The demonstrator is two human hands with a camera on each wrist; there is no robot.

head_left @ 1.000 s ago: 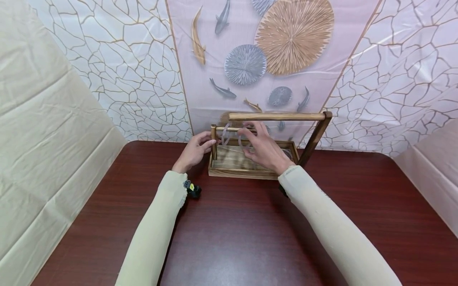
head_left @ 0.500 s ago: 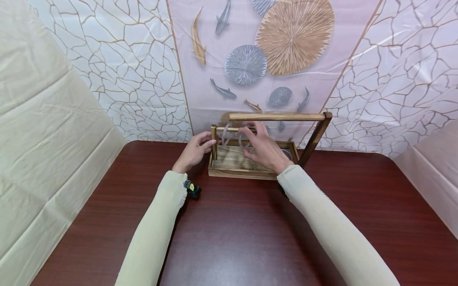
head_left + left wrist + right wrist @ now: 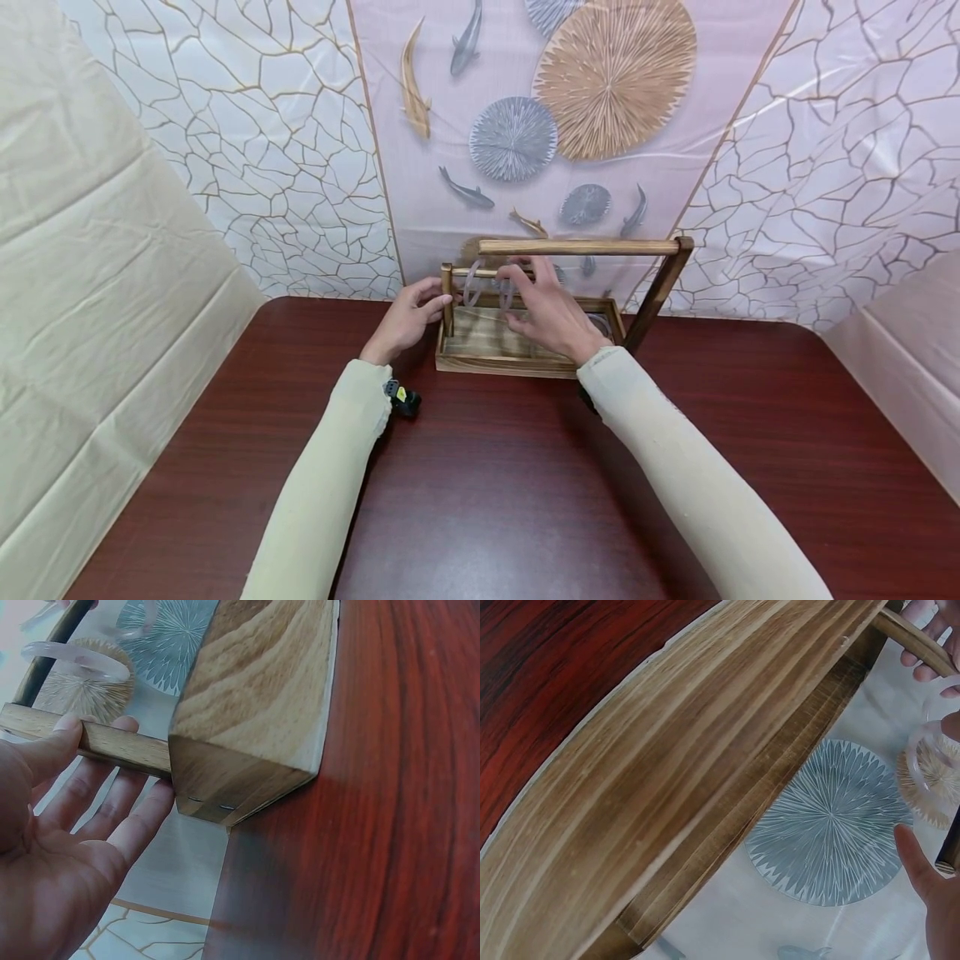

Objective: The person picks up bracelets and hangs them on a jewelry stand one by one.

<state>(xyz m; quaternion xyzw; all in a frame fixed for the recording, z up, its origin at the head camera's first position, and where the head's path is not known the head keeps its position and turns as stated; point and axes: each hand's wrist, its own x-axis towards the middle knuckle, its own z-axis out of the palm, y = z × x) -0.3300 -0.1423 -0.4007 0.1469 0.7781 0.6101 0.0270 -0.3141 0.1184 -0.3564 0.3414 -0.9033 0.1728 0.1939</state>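
Note:
A wooden bangle stand (image 3: pixel 491 365) with a tray base stands at the back of the table. My left hand (image 3: pixel 411 310) grips its short left post (image 3: pixel 124 748), thumb on one side and fingers behind. A pale translucent bangle (image 3: pixel 470 287) hangs on the lower bar (image 3: pixel 45 669) near that post. Farther right along this bar, my right hand (image 3: pixel 553 310) holds a second translucent bangle (image 3: pixel 507 296) with curled index finger and thumb. In the right wrist view, a fingertip (image 3: pixel 951 726) lies against a bangle (image 3: pixel 924 769).
Above my right hand runs the stand's taller bar (image 3: pixel 577 247), borne by a slanted post (image 3: pixel 660 292) on the right. Another bangle (image 3: pixel 602 321) shows at the tray's right end. A patterned backdrop (image 3: pixel 300 167) rises just behind the dark red table (image 3: pixel 480 483).
The bangle at my right hand has turned slightly and looks narrower now. My left hand stays on the post, and the stand has kept its place.

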